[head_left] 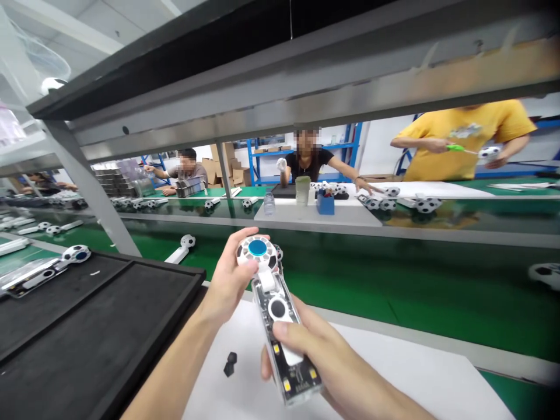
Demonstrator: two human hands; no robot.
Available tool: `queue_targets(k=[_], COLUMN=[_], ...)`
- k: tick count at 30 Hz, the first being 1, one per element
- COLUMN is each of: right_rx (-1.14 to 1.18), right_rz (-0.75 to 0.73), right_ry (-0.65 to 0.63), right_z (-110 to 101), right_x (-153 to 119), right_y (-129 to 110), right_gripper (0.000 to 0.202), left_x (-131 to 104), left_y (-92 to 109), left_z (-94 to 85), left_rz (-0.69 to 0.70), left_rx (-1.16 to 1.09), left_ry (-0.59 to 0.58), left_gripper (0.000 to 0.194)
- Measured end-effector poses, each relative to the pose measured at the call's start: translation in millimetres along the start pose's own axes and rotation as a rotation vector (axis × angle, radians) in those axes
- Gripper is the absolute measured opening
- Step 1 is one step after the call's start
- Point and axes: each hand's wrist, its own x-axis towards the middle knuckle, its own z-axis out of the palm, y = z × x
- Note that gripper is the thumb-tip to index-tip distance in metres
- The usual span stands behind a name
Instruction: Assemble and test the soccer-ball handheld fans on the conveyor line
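Note:
Over the white sheet (376, 361) I hold a handheld fan with a football-patterned head (256, 251) and a clear handle (280, 309). A shiny blue disc (257, 248) sits in the middle of the head. My left hand (230, 277) is closed around the head, with the thumb on its lower edge. Lower down, my right hand (310, 338) wraps the handle and its thumb presses the white strip on the front. Dark circuitry and yellow squares show through the clear case. Two small black pieces (230, 363) lie on the sheet below my left hand.
To the left, a black tray (87, 315) has another fan (48, 271) at its far edge. A green conveyor belt (371, 286) crosses ahead, carrying another fan (181, 248). A shelf beam (262, 99) hangs above. Several co-workers sit or stand opposite, one in a yellow shirt (459, 143).

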Motion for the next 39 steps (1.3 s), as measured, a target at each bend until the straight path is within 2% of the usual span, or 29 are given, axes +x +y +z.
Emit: queue_targets(k=[3,7,9,12,14,16,19,21,23,27,30,34,39], right_rx=[-0.104,-0.162,-0.138,-0.095,-0.096,-0.119,-0.14,-0.138,-0.147,-0.15,-0.15,-0.185,-0.221], right_rz=[0.011,0.033,-0.006,-0.116,-0.182,-0.241,-0.315,-0.346,-0.379,-0.483,-0.55,-0.601,-0.586], right_ry=[0.0,-0.005,0.026,0.122,0.204,0.277,0.369,0.416,0.437,0.41,0.37,0.288,0.279], right_z=[-3,-13,-20,-31,-39,-45,-52,-55,-56,-60,-63,-67,-67], right_x=[-2,-6,-7,-11,-16,-23,-34,-41,-47,-52,-52,-52,-51], right_y=[-7,-18,-25,-40,-51,-60,-70,-74,-77,-80,-80,-78,-73], right_gripper=[0.047,0.052,0.049,0.044,0.043,0.041,0.044,0.048,0.051,0.063,0.065,0.062,0.066], left_x=[-2,-5,-2,9,19,29,45,55,65,72,64,45,14], left_y=[5,13,8,-24,-59,-97,-141,-156,-160,-150,-127,-76,-11], left_z=[-10.6,-14.6,-17.1,-20.7,-17.1,-5.8,19.2,32.4,38.8,40.5,46.9,61.7,68.8], left_rz=[0.003,0.001,-0.021,-0.247,-0.435,-0.559,-0.664,-0.705,-0.744,-0.765,-0.671,-0.476,-0.357], left_rx=[0.16,0.28,0.389,0.746,0.972,1.105,1.216,1.213,1.146,0.831,0.51,0.144,-0.078], left_ry=[-0.112,-0.149,-0.131,-0.016,0.034,0.047,0.072,0.101,0.124,0.065,-0.023,-0.088,-0.081], left_gripper=[0.058,0.056,0.054,0.061,0.067,0.064,0.056,0.052,0.046,0.03,0.028,0.022,0.03])
